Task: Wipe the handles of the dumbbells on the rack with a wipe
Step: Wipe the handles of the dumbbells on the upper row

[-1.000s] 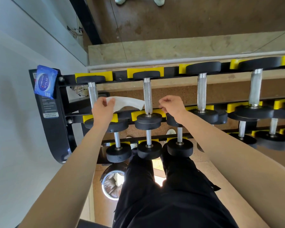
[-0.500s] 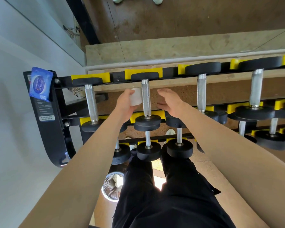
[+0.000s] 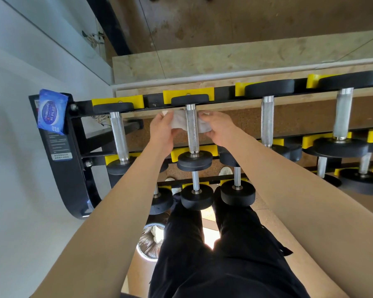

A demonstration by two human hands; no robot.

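Note:
A black rack (image 3: 73,160) with yellow cradles holds several dumbbells with knurled steel handles. A white wipe (image 3: 178,121) passes behind the upper part of the second dumbbell's handle (image 3: 192,134) on the top row. My left hand (image 3: 162,132) grips the wipe's left end and my right hand (image 3: 219,130) grips its right end, one on each side of that handle. The first dumbbell's handle (image 3: 119,136) stands bare to the left.
A blue wipe packet (image 3: 51,110) sits on the rack's left upright. Larger dumbbells (image 3: 267,117) fill the rack to the right. Lower rows hold smaller dumbbells (image 3: 196,196). A lined bin (image 3: 151,241) with used wipes stands on the floor by my legs. A grey wall runs along the left.
My left hand carried the wipe from the first dumbbell to the second. My right hand took its other end, and the wipe now loops behind the second handle.

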